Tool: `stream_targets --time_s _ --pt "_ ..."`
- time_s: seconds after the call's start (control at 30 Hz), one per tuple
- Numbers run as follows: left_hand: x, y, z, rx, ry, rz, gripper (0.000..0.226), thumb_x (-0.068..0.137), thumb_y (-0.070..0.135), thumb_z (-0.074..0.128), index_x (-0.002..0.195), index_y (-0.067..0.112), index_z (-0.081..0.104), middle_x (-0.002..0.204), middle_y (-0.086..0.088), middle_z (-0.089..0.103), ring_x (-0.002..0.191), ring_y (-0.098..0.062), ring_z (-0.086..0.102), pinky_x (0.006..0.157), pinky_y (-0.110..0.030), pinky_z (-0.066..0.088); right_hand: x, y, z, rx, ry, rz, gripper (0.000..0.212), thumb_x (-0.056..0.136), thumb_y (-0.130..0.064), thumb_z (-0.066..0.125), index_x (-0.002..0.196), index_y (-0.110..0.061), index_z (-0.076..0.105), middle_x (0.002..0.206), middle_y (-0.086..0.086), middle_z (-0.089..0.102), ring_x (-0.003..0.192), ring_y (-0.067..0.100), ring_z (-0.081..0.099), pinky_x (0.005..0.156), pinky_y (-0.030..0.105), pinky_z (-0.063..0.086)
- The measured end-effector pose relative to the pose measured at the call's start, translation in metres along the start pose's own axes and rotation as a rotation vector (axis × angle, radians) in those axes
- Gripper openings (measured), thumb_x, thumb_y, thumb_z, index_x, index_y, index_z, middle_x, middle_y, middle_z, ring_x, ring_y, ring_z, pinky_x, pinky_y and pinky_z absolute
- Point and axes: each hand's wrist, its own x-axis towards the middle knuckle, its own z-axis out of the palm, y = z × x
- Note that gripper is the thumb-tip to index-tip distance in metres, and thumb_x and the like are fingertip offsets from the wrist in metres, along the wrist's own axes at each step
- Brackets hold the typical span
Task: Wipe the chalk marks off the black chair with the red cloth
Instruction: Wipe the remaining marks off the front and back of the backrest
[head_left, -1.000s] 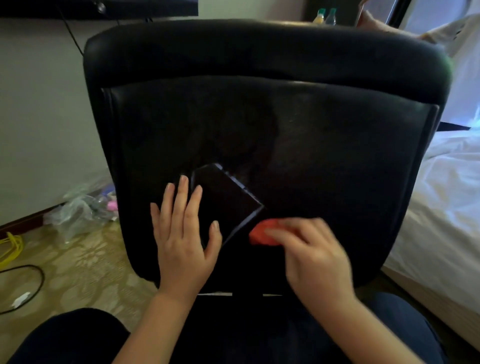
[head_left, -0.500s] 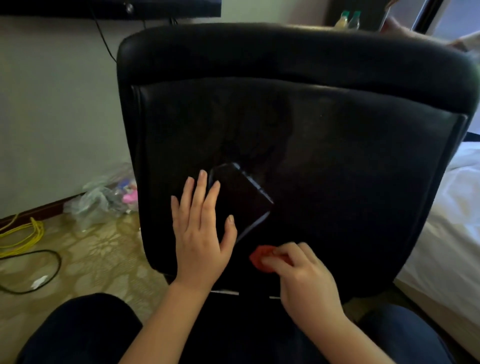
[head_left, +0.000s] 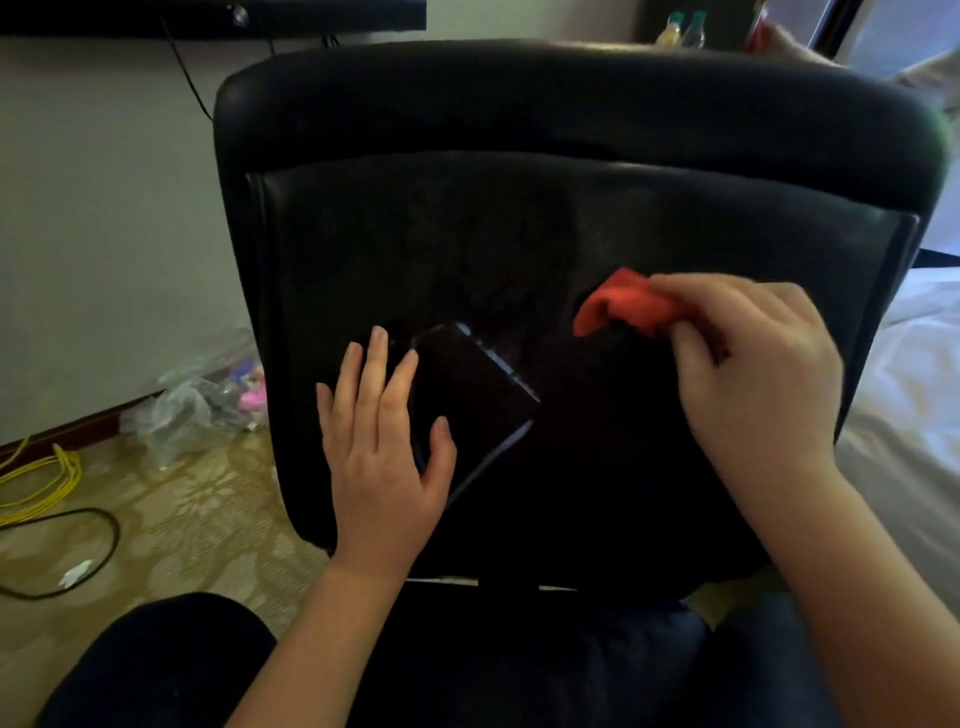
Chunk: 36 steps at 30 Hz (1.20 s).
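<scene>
The black chair (head_left: 571, 104) fills the middle of the frame. The left hand (head_left: 382, 457) lies flat on it at lower centre, fingers straight, thumb over the edge of a dark flat rectangle (head_left: 472, 400). Right of centre, the right hand (head_left: 753, 374) grips the bunched red cloth (head_left: 628, 304) against the chair. At lower left, a yellow cable (head_left: 47, 478) and a plastic bag (head_left: 192, 405) lie on the floor.

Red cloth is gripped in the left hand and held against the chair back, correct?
No: the head view shows the right hand gripping the red cloth against the back of the black chair. The left hand lies flat on the chair, fingers straight.
</scene>
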Motion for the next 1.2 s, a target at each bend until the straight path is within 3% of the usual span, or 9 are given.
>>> stream_targets --time_s 0.17,0.27,0.4,0.57,0.63,0.7,0.8,0.97,1.2 --pt "0.0 -0.006 -0.002 0.005 -0.006 -0.015 0.051 0.098 0.027 0.048 0.144 0.005 0.042 0.159 -0.012 0.028 0.151 -0.026 0.017 0.123 -0.051 0.012 -0.003 -0.004 0.018 0.088 0.092 0.186 0.018 0.083 -0.016 0.071 0.1 -0.011 0.072 0.09 0.007 0.065 0.081 0.02 0.058 0.071 0.017 0.032" --pt "-0.001 -0.008 0.0 0.002 -0.017 -0.022 0.051 0.098 0.027 0.048 0.143 0.004 0.043 0.159 -0.012 0.028 0.151 -0.025 0.017 0.123 -0.051 0.011 -0.048 -0.026 0.042 0.113 -0.051 0.134 0.015 0.079 -0.011 0.075 0.092 -0.009 0.067 0.083 0.008 0.061 0.07 0.026 0.059 0.064 0.024 0.037" --pt "-0.002 -0.013 -0.001 0.007 -0.019 -0.008 0.051 0.097 0.027 0.049 0.142 0.004 0.044 0.158 -0.013 0.029 0.151 -0.026 0.018 0.123 -0.051 0.012 -0.094 -0.041 0.049 0.166 -0.28 0.143 0.024 0.078 -0.011 0.079 0.096 -0.013 0.065 0.084 -0.001 0.063 0.062 0.019 0.063 0.054 0.025 0.049" --pt "0.0 -0.016 -0.006 0.025 -0.003 0.006 0.05 0.097 0.025 0.049 0.142 0.004 0.044 0.158 -0.014 0.03 0.151 -0.027 0.018 0.122 -0.053 0.016 -0.016 -0.046 0.048 0.211 -0.04 0.101 0.015 0.079 -0.011 0.071 0.093 -0.009 0.065 0.083 0.0 0.057 0.068 0.012 0.049 0.064 0.015 0.032" --pt "0.003 -0.015 -0.008 0.023 0.001 0.013 0.051 0.097 0.024 0.05 0.143 0.004 0.043 0.158 -0.014 0.03 0.15 -0.027 0.019 0.121 -0.054 0.017 0.022 -0.048 0.045 0.241 0.037 0.156 0.013 0.082 -0.011 0.07 0.094 -0.011 0.065 0.089 -0.006 0.052 0.071 0.006 0.046 0.066 0.01 0.032" --pt "0.009 -0.015 -0.01 0.027 0.012 0.016 0.051 0.098 0.024 0.05 0.144 0.004 0.042 0.158 -0.015 0.031 0.15 -0.028 0.02 0.12 -0.055 0.02 0.033 -0.048 0.045 0.245 0.028 0.192 0.01 0.084 -0.012 0.069 0.093 -0.013 0.066 0.09 -0.008 0.051 0.071 0.005 0.046 0.065 0.006 0.033" --pt "0.014 -0.02 -0.011 0.046 0.023 0.01 0.05 0.098 0.023 0.048 0.144 0.005 0.042 0.157 -0.015 0.033 0.149 -0.028 0.021 0.121 -0.052 0.019 -0.015 -0.048 0.057 0.244 -0.047 0.145 0.006 0.084 -0.014 0.062 0.089 -0.012 0.064 0.085 0.0 0.053 0.07 0.014 0.048 0.064 0.014 0.029" --pt "0.012 -0.03 -0.005 0.071 0.007 0.016 0.051 0.097 0.022 0.048 0.145 0.005 0.041 0.158 -0.015 0.032 0.15 -0.028 0.021 0.124 -0.042 0.008 -0.118 -0.045 0.065 0.237 -0.27 0.097 0.01 0.082 -0.012 0.062 0.092 -0.011 0.065 0.087 0.001 0.058 0.06 0.02 0.059 0.048 0.03 0.05" --pt "0.01 -0.036 -0.003 0.082 -0.008 0.032 0.052 0.098 0.02 0.047 0.147 0.008 0.038 0.159 -0.011 0.03 0.151 -0.025 0.019 0.124 -0.044 0.01 0.018 -0.058 0.06 0.258 0.015 0.138 0.005 0.084 -0.011 0.062 0.088 -0.009 0.064 0.087 0.003 0.057 0.072 0.011 0.047 0.065 0.012 0.032"
